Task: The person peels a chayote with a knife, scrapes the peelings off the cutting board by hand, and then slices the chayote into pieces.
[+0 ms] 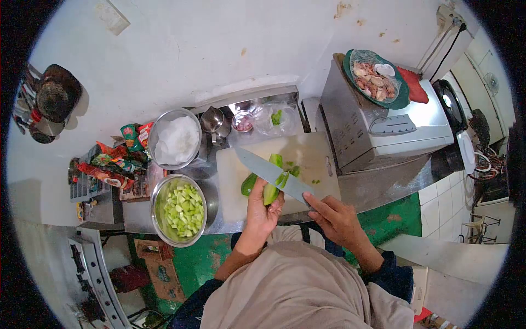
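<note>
My right hand [335, 219] is closed around the handle of a large kitchen knife [262, 166], whose broad blade slants up to the left over the white cutting board [233, 205]. Fingers of my left hand [262, 211] grip a piece of light green vegetable [270, 194], possibly chayote, right at the blade's lower edge. Another green piece [275, 159] shows just beyond the blade. A darker green chunk [249, 184] lies left of my left hand. Small green trimmings [295, 170] are scattered on the board. The exact contact between edge and vegetable is partly hidden.
Left of the board stands a steel bowl [155, 222] of pale green cubes. Behind it are a bowl with a white bag [178, 138], a steel jug [215, 122] and a small dish [243, 122]. A plastic bag [274, 119] lies behind the board. An oven-like appliance [356, 134] borders the right.
</note>
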### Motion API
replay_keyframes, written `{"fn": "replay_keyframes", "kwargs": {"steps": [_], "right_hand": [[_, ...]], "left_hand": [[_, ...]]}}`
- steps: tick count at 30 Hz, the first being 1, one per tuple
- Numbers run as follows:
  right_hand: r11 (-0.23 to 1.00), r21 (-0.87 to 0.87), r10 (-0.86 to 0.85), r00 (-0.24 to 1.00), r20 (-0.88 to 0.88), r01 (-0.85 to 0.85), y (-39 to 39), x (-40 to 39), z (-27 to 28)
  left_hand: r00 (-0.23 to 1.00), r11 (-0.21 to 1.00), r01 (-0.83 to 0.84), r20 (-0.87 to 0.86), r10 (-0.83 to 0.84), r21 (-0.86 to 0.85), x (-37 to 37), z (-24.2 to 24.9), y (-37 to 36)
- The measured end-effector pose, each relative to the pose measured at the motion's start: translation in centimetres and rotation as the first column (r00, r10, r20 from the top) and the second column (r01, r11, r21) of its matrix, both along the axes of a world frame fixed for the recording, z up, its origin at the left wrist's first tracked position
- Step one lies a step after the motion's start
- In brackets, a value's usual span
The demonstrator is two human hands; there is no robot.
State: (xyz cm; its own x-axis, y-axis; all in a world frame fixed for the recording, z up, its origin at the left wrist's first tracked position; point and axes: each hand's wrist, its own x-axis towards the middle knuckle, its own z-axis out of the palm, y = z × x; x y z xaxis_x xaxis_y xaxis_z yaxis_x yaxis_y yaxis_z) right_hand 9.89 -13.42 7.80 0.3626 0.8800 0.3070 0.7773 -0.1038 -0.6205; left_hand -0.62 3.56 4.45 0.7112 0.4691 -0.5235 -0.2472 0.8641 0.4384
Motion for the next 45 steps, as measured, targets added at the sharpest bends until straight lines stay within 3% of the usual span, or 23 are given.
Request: {"fn": "replay_keyframes", "kwargs": {"steps": [12,26,29,33,42,45], "right_hand": [[0.992,0.112,-0.061,0.994,0.086,0.051,0.8,0.1,-1.6],[0.991,0.101,-0.096,0.989,0.112,0.085,1.5,-0.3,-2.1],[0.989,0.109,-0.107,0.988,0.107,0.096,1.7,-0.6,-2.5],[0.986,0.115,-0.134,0.985,0.109,0.122,2.2,-0.7,-3.5],[0.967,-0.032,-0.254,0.961,-0.106,0.252,2.8,0.9,-6.3],[0.955,-0.158,-0.262,0.963,-0.063,0.250,2.2,0.7,-8.9]], "left_hand": [[0.998,1.000,-0.012,0.064,0.012,-0.003,0.2,-0.1,-0.7],[0.994,1.000,-0.009,0.109,0.011,-0.019,-0.1,-1.3,-0.6],[0.997,0.998,-0.061,0.043,0.060,0.029,0.2,-0.8,-0.8],[1.000,0.999,-0.013,-0.018,0.014,0.047,0.3,-1.2,-0.7],[0.998,0.994,0.032,-0.056,-0.026,0.107,0.1,-3.6,-1.5],[0.993,0.986,0.075,-0.106,-0.059,0.152,-0.3,-5.0,-0.3]]}}
